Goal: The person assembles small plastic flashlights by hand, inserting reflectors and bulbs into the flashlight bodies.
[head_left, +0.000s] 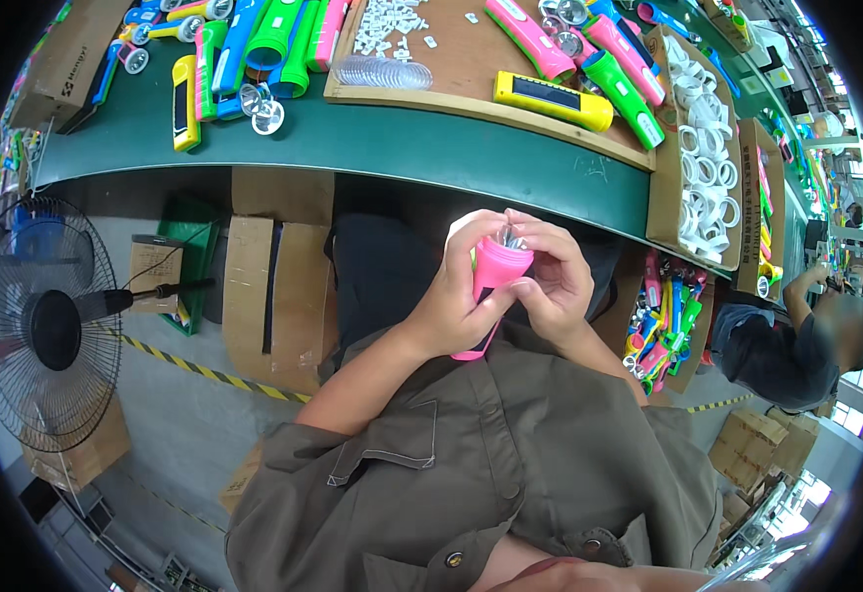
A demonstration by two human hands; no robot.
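Note:
A pink flashlight body (498, 268) is held in front of my chest, its wide end up and tilted slightly. My left hand (453, 294) is wrapped round its side. My right hand (558, 286) closes on it from the other side, the thumb against the pink body and the fingertips at the rim. A shiny silver reflector (512, 240) shows in the wide end, under the fingertips of both hands, which partly hide it. How deep the reflector sits cannot be seen.
Beyond my hands runs a green workbench (352, 161) with a wooden tray (461, 47) bearing flashlight bodies, transparent discs (382, 73) and small white parts (384, 28). A carton (660, 212) of white rings stands at right. A fan (51, 326) is at left; another person (782, 345) sits at far right.

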